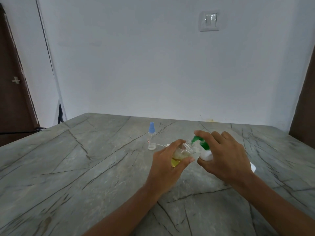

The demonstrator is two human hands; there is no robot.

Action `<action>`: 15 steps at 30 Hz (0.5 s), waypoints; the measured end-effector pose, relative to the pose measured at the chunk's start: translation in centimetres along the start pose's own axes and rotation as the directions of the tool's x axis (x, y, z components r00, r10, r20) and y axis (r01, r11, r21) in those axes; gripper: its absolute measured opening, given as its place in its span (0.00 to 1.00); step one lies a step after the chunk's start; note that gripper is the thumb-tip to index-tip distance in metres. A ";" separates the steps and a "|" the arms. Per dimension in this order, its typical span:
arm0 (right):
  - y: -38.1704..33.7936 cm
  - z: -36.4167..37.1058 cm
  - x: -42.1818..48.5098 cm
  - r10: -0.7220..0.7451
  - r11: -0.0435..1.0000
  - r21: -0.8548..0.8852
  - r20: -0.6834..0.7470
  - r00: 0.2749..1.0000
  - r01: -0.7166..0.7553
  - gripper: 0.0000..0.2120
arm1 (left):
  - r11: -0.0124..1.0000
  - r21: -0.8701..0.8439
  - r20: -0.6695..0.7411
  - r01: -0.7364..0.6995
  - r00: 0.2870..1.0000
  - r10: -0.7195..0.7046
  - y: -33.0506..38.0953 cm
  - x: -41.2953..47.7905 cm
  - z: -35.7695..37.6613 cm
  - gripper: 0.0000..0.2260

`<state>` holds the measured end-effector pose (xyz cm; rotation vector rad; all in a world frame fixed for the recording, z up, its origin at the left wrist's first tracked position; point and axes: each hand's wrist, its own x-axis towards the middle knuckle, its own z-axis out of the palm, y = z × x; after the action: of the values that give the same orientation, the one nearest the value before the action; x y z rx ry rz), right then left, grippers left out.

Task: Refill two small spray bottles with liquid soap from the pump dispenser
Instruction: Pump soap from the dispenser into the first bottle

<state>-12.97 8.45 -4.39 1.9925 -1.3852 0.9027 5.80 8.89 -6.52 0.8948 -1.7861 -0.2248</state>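
Observation:
My left hand [167,165] grips a small clear spray bottle [181,154] with its cap off, tilted, with yellow liquid in its lower part. Its open neck sits right under the green nozzle of the pump dispenser [205,153], a white bottle with a green pump head. My right hand [225,155] wraps the dispenser, with fingers lying over the pump head. A second small spray bottle [151,137] with a blue cap stands upright farther back on the table. A white spray head with a thin tube [163,145] lies beside it.
The grey veined stone table [85,167] runs to a white wall behind. A white object [253,166] peeks out behind my right wrist. A dark door stands at the left, and dark wood at the right edge.

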 end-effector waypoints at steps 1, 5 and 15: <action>-0.1 0.0 0.0 0.001 1.000 -0.001 -0.001 1.000 -0.001 0.41 | 1.000 0.000 0.000 0.002 1.000 -0.002 0.0 0.0 0.0 0.20; -0.3 0.0 0.1 0.004 0.999 -0.037 0.018 1.000 -0.004 0.45 | 1.000 -0.003 -0.023 0.027 0.999 -0.027 0.0 0.1 -0.3 0.18; -0.2 0.0 -0.1 0.006 0.999 -0.033 0.025 1.000 -0.006 0.47 | 1.000 0.004 -0.040 0.027 0.999 -0.026 0.1 0.2 -0.2 0.20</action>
<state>-12.76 8.56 -4.45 1.9826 -1.4118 0.8543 5.96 8.91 -6.26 0.9208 -1.7390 -0.2181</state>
